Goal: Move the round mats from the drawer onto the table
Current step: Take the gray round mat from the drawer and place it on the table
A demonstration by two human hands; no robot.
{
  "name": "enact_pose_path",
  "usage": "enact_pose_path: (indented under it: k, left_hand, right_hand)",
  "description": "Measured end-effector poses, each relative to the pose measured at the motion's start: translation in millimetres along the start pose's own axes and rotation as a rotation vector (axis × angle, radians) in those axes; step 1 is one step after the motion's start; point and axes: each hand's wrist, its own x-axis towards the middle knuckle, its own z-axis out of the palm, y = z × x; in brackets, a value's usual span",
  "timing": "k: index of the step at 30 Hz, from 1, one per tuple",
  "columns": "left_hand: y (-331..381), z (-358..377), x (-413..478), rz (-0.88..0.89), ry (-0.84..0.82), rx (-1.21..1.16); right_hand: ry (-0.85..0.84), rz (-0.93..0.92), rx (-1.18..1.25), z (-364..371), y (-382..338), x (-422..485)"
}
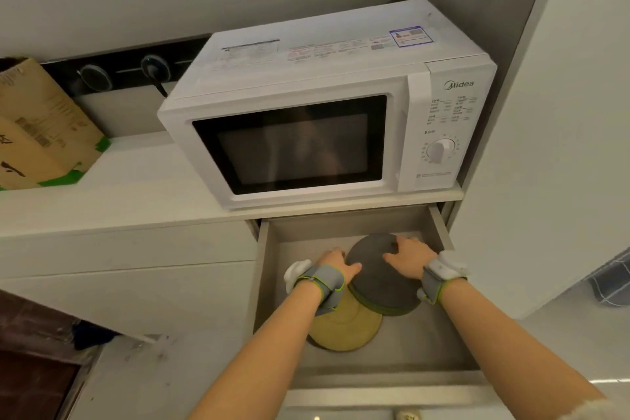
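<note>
An open drawer (402, 348) below the counter holds round mats. A grey round mat (378, 280) with a green underside is tilted up at its far edge and partly overlaps a yellow round mat (344, 327) lying flat nearer to me. My left hand (335, 266) grips the grey mat's left edge, thumb on top. My right hand (407, 259) rests on the mat's upper right, fingers spread over its top face and curling at the rim. Both wrists wear grey straps with white devices.
A white microwave (327, 106) stands on the white counter (136, 191) directly above the drawer. A cardboard box (41, 129) sits at the counter's left. A white cabinet wall (552, 147) rises on the right. The drawer's front rim (381, 380) is close to me.
</note>
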Motion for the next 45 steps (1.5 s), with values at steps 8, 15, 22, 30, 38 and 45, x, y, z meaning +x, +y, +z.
enact_pose_path:
  k: [8, 15, 22, 30, 38, 45]
  left_hand:
    - [15.5, 6.6, 38.2, -0.072, 0.073, -0.161]
    - [10.4, 3.0, 19.8, 0.08, 0.139, -0.261]
    - [-17.0, -33.5, -26.8, 0.275, 0.236, -0.52]
    - [-41.5, -50.3, -107.8, 0.441, 0.185, -0.586]
    - [12.0, -4.5, -182.8, 0.745, 0.016, -0.612]
    - [102.0, 114.0, -263.9, 0.904, -0.372, -0.418]
  right_hand:
    - [-0.034, 0.018, -0.045, 15.3, 8.1, 37.5]
    - [0.079, 0.048, 0.18, 10.8, 7.3, 35.7]
    - [0.233, -0.109, 0.581, 3.7, -12.5, -12.1]
    - [0.642, -0.307, 0.85, 12.4, -39.7, -134.4]
    - [0.98, -0.116, 1.249, 31.0, 11.7, -266.3]
    - [1.261, 0.211, 1.427, 77.9, 114.1, -395.2]
